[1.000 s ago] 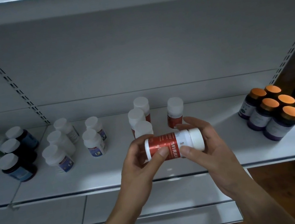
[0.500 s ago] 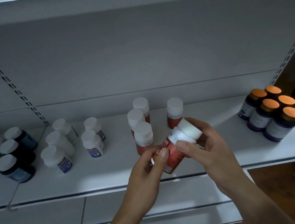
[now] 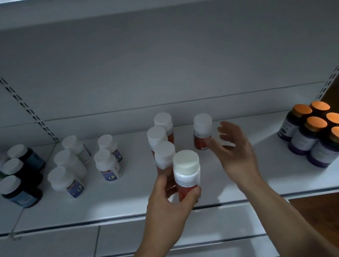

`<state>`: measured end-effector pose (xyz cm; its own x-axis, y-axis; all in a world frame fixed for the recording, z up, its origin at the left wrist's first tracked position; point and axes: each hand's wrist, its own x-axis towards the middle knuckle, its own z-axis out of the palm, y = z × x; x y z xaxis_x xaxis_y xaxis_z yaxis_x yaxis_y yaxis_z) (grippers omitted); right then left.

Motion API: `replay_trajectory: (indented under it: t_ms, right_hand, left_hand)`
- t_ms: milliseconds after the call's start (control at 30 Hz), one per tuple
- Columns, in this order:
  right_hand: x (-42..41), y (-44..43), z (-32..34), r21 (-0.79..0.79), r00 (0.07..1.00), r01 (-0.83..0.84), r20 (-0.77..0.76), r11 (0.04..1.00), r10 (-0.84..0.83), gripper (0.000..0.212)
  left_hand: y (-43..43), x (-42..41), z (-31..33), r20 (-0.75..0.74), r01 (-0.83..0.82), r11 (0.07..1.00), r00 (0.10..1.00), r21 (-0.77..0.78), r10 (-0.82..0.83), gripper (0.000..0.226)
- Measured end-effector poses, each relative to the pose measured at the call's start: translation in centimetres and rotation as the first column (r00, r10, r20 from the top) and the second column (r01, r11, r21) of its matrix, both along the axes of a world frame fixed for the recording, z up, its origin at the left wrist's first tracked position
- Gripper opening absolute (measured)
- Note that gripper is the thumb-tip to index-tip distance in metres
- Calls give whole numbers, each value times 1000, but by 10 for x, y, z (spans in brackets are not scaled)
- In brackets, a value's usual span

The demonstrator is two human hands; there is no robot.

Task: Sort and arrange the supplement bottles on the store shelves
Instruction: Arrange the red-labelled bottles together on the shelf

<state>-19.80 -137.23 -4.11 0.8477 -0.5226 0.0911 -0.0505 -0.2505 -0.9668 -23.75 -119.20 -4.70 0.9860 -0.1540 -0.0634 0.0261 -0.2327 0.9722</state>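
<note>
While the left hand (image 3: 168, 205) grips an upright red-labelled bottle (image 3: 187, 174), its print unreadable, the right hand (image 3: 236, 153) hovers open.

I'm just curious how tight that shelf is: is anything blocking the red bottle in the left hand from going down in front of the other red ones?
Nothing visible blocks it. The left hand holds the red bottle upright just in front of the red row, over bare shelf. The open right hand is off to the side.

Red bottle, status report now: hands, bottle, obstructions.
Left hand grips the red bottle, upright at the shelf front. Right hand open, off it. Three matching bottles directly behind; nothing blocking.
</note>
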Motion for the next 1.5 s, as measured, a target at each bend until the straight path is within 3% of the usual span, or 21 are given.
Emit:
replay_trajectory:
  t_ms: [67,133,300,500,767,900,1000,1167,1300,1433,1500]
  right_hand:
    - [20,-6,-13,-82,992,-49,-116,995,40,75]
    - [37,-9,-20,-122,984,-94,-163,988,74,88]
    - [54,-9,-23,-110,982,-129,-152,986,111,45]
    - [20,-24,-14,-114,991,-51,-130,992,36,38]
    - [-42,-45,3,-76,994,72,-79,995,-78,52]
    - [-58,-45,9,-77,997,17,-77,997,-23,52]
    - [-68,-41,11,-79,995,-35,-92,996,28,47]
    - [-72,-31,8,-79,990,-94,-110,992,85,50]
    - [-70,-20,11,-78,986,-146,-97,986,139,49]
    - [-69,-2,16,-67,967,-252,-48,966,249,55]
    - [-71,8,21,-126,952,-303,7,945,306,56]
  left_hand:
    - [0,-3,-1,-12,-4,1000,1000,-8,4,53]
    - [-1,-5,-1,-25,-9,1000,1000,-13,9,53]
    - [-2,-8,-7,-45,-10,1000,999,-23,9,52]
    - [-23,0,-14,-44,-11,1000,999,-24,10,56]
    - [-88,61,-31,50,-19,1000,999,-8,19,41]
    - [-104,92,-36,109,-91,995,990,28,87,49]
    - [-103,98,-39,65,-101,994,993,35,99,55]
    - [-90,74,-39,-25,-15,997,1000,82,17,78]
    - [-57,24,-27,33,69,997,997,-35,-67,56]
    - [-34,4,-4,132,279,960,952,-5,-276,60]
    - [-30,5,3,155,273,962,950,7,-271,60]
